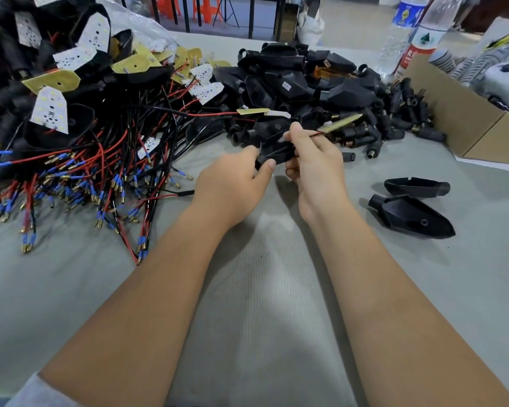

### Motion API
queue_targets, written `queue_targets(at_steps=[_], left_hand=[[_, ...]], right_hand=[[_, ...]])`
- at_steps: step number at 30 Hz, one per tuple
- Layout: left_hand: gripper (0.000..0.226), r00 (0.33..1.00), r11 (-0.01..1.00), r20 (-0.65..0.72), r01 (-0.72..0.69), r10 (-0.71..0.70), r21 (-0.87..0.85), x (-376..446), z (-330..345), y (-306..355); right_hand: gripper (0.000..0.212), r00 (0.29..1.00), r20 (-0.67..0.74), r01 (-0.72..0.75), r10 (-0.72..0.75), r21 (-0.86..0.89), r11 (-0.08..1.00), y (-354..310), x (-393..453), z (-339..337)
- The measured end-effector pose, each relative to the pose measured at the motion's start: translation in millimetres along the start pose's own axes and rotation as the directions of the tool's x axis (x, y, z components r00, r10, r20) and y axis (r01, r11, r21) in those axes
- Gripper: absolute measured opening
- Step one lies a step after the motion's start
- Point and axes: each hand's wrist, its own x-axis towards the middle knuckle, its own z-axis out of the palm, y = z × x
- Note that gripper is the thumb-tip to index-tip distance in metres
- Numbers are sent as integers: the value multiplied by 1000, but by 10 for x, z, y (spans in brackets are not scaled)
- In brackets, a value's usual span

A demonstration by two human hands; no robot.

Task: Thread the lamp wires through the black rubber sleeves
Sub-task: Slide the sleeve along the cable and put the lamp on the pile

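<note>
One view, head camera. At frame centre, the left hand [232, 183] grips a black rubber sleeve [272, 155]; the right hand [313, 160] pinches the lamp wires [312, 136] just behind their small board [340, 123]. Judged step: feeding wires into the sleeve. Next move calls for keeping the wire ends aligned with the bore while pulling through.

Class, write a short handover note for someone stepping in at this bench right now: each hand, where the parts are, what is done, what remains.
Left hand grips a black rubber sleeve. Right hand pinches the red wire of a small lamp board, feeding it toward that sleeve.
Wired assemblies are heaped on the left; loose black sleeves are piled behind the hands; two more lie to the right.
Done: many units, judging by the heap. Left: finish this threading, then the loose pile.
</note>
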Motion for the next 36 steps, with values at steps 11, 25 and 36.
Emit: queue_targets(at_steps=[11,25,36], left_hand=[[24,996,1000,-88,3,-5,-15,22,28,-41],[22,984,961,-114,101,-134,-257,75,30,-90],[19,999,972,-53,-1,-12,-233,48,47,-153]], right_hand=[[37,999,-11,43,-43,-54,998,15,-16,10],[26,922,286,376,-262,-500,780,103,-91,113],[24,972,-147,164,-183,-130,978,18,11,-1]])
